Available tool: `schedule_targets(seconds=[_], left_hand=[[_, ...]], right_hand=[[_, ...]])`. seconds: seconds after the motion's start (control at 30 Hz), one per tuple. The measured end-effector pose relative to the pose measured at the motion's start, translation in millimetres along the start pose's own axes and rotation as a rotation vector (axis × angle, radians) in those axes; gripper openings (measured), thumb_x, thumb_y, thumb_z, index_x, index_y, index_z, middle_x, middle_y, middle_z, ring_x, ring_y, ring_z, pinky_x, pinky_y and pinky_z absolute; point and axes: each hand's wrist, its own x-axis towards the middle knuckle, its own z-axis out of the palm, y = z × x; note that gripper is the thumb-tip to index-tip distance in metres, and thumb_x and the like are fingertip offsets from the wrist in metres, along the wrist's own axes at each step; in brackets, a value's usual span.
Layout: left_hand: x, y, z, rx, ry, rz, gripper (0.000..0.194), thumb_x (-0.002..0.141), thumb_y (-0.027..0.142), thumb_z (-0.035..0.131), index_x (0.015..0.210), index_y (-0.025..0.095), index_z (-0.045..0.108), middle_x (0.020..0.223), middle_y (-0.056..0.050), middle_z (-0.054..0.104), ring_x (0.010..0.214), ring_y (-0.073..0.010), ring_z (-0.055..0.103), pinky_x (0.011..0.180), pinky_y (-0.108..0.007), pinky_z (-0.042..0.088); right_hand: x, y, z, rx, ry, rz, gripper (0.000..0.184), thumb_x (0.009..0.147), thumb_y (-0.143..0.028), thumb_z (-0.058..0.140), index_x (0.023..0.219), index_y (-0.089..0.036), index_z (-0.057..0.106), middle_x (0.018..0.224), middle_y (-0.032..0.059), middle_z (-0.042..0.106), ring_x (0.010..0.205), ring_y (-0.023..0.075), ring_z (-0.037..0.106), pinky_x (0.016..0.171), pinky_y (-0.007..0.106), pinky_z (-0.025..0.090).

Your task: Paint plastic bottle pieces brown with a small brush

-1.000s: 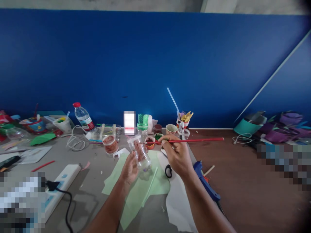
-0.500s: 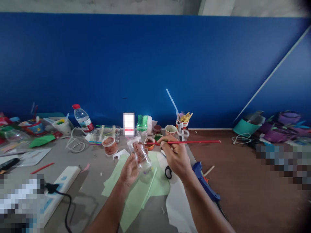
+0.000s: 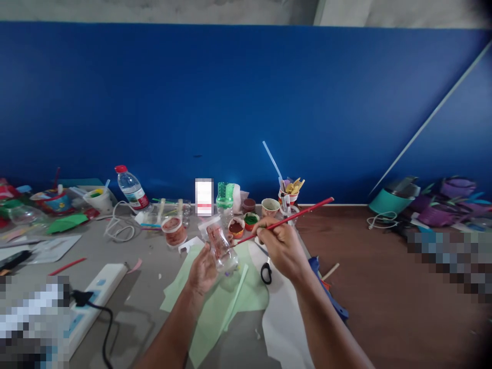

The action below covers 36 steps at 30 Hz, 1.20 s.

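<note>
My left hand (image 3: 203,269) is closed round a clear plastic bottle piece (image 3: 226,260), tilted, with brown paint smeared on part of its wall. In my right hand (image 3: 280,245) is a red paintbrush (image 3: 307,209), its handle slanting up to the right and its tip down beside the bottle piece. Whether the bristles touch the plastic I cannot tell. Just behind stand a small cup of brown paint (image 3: 236,227) and a cup of green paint (image 3: 251,221). Light green paper (image 3: 215,318) lies under my hands.
Black-handled scissors (image 3: 266,273) and a blue glue gun (image 3: 334,297) lie near my right forearm. A white power strip (image 3: 98,292) is at the left. Behind stand a red-capped water bottle (image 3: 131,188), a brown-painted tub (image 3: 174,233) and a green-painted bottle piece (image 3: 225,195).
The brush has swung from level to slanted, its tip coming down to the bottle piece and its back end rising. My right hand has turned slightly; the left has barely moved.
</note>
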Motion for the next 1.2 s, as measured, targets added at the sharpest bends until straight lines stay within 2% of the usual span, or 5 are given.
schedule_targets(seconds=[0.13,0.33,0.5,1.03,1.2], left_hand=[[1.2,0.2,-0.9,-0.007,-0.037,0.009,0.044,0.081,0.040,0.067,0.115,0.012,0.066,0.114,-0.015,0.072,0.114,-0.0291,0.063,0.104,-0.043,0.042],[1.7,2.1,2.8,-0.037,0.004,0.042,0.040,0.081,0.041,0.066,0.110,0.013,0.069,0.104,-0.013,0.075,0.107,-0.0311,0.067,0.100,-0.048,0.045],[1.4,3.6,5.5,-0.052,0.045,0.042,0.034,0.084,0.038,0.064,0.106,0.013,0.070,0.101,-0.013,0.076,0.098,-0.0292,0.070,0.095,-0.045,0.049],[6.0,-3.3,-4.5,-0.015,0.019,0.058,0.039,0.084,0.039,0.065,0.114,0.014,0.066,0.104,-0.011,0.075,0.101,-0.0275,0.069,0.096,-0.044,0.050],[6.3,-2.7,-4.2,-0.024,0.122,0.077,0.038,0.082,0.035,0.067,0.114,0.014,0.066,0.101,-0.010,0.075,0.095,-0.0247,0.070,0.089,-0.038,0.053]], right_hand=[[-0.3,0.9,1.4,0.025,0.052,-0.043,0.022,0.084,-0.021,0.048,0.077,-0.018,0.068,0.059,-0.0016,0.050,0.056,0.0134,0.049,0.055,0.024,0.039],[1.0,3.0,5.8,-0.083,-0.137,0.020,0.021,0.078,-0.015,0.048,0.067,-0.018,0.066,0.058,-0.0015,0.051,0.056,0.0131,0.049,0.056,0.024,0.038],[1.1,1.4,5.4,-0.022,-0.027,-0.013,0.021,0.081,-0.020,0.048,0.076,-0.017,0.068,0.058,-0.0013,0.050,0.054,0.0131,0.046,0.052,0.024,0.036],[0.2,1.3,3.4,-0.102,-0.176,-0.052,0.023,0.079,-0.012,0.047,0.069,-0.018,0.067,0.059,-0.0014,0.053,0.058,0.0139,0.051,0.057,0.025,0.038],[-0.7,0.3,4.4,-0.092,-0.122,-0.104,0.021,0.083,-0.016,0.047,0.076,-0.018,0.067,0.064,0.0000,0.058,0.062,0.0149,0.054,0.058,0.025,0.038]])
